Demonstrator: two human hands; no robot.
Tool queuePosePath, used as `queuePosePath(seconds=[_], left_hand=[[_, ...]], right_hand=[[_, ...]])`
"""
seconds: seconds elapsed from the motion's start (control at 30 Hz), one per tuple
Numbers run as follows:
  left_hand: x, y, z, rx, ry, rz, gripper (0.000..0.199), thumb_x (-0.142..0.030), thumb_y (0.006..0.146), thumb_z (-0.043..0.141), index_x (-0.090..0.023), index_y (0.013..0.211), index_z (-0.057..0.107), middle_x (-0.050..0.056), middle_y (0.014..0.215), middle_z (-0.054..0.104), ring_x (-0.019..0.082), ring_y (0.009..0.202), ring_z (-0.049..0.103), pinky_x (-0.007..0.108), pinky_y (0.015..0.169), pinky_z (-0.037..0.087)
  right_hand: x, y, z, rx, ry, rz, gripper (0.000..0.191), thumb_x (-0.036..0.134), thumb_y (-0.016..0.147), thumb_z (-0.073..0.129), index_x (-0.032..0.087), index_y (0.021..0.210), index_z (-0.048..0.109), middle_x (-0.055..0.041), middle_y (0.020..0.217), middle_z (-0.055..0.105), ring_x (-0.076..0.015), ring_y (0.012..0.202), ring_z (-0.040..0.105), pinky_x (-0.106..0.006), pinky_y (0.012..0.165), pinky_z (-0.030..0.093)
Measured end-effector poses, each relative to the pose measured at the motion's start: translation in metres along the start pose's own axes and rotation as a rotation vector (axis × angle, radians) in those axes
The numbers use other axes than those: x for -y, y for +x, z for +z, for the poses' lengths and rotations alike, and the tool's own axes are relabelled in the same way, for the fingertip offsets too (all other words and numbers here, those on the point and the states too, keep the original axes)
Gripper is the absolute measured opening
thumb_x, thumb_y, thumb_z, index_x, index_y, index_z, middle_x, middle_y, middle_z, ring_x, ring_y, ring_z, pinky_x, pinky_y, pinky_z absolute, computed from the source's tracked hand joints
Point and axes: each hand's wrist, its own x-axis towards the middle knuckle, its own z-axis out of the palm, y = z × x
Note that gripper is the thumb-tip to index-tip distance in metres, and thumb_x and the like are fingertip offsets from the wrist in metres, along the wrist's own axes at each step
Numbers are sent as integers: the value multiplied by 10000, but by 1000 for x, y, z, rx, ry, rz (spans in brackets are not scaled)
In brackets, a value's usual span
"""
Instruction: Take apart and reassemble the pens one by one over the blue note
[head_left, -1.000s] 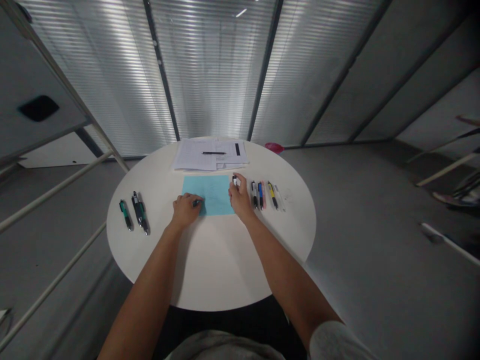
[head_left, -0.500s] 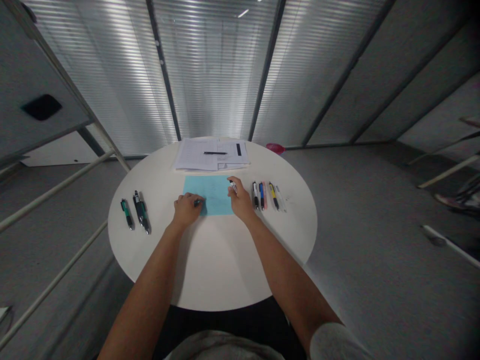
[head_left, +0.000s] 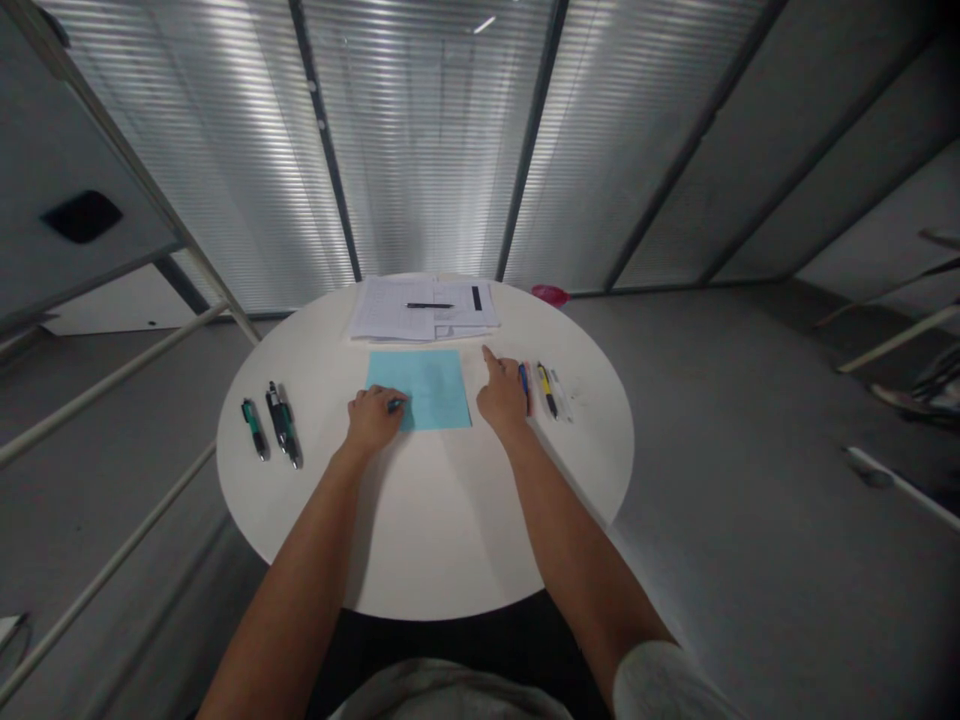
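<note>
On the round white table lies a sheet of light-blue paper. My left hand rests over its lower left corner, fingers closed on a small dark pen, mostly hidden in the grip. Beyond the sheet's right edge, my right hand hovers at the row of pens, index finger stretched out and the other fingers partly bent. No pen shows in it. Close beside it are a blue pen and a yellow-and-black pen; the hand covers the row's left end.
Several green-and-black pens lie at the table's left. At the far edge, white papers carry a dark pen. Clear slim pens lie right of the yellow one. A white metal frame stands on the left.
My right hand has moved right, off the blue paper to the pen row, and its index finger has straightened. The white pen seen in it before no longer shows. My left hand stays put.
</note>
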Motion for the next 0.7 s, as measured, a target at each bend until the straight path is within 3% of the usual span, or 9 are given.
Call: queuePosePath(seconds=[0.1, 0.2, 0.37, 0.7], left_hand=[[-1, 0, 0, 1, -9, -5, 324, -339, 835, 507, -315, 1073, 726, 71, 1155, 657, 312, 1079, 560, 457, 925, 420], [-2, -1, -1, 3, -18, -7, 326, -331, 835, 506, -315, 1076, 724, 70, 1160, 654, 312, 1093, 553, 460, 937, 414], [-3, -2, -3, 6, -26, -11, 321, -330, 842, 505, -310, 1076, 723, 68, 1154, 652, 308, 1088, 549, 455, 939, 410], [-2, -1, -1, -10, -36, -4, 310, -300, 834, 524, -303, 1066, 730, 74, 1138, 653, 314, 1075, 549, 454, 915, 406]], right_hand=[[-7, 1, 1, -17, -33, 26, 567, 47, 801, 420, 229, 1308, 597, -153, 1280, 492, -263, 1148, 502, -381, 940, 407], [-11, 2, 0, 15, -70, 19, 462, 52, 824, 407, 181, 1169, 685, -173, 1198, 548, -269, 1156, 501, -400, 973, 375], [-8, 0, -6, 37, -133, 79, 386, 67, 847, 417, 137, 1087, 711, -198, 1198, 576, -291, 1211, 479, -420, 1016, 324], [-4, -3, -8, -22, -225, 203, 316, 159, 869, 428, 91, 996, 710, -212, 1206, 571, -355, 1242, 422, -478, 968, 338]])
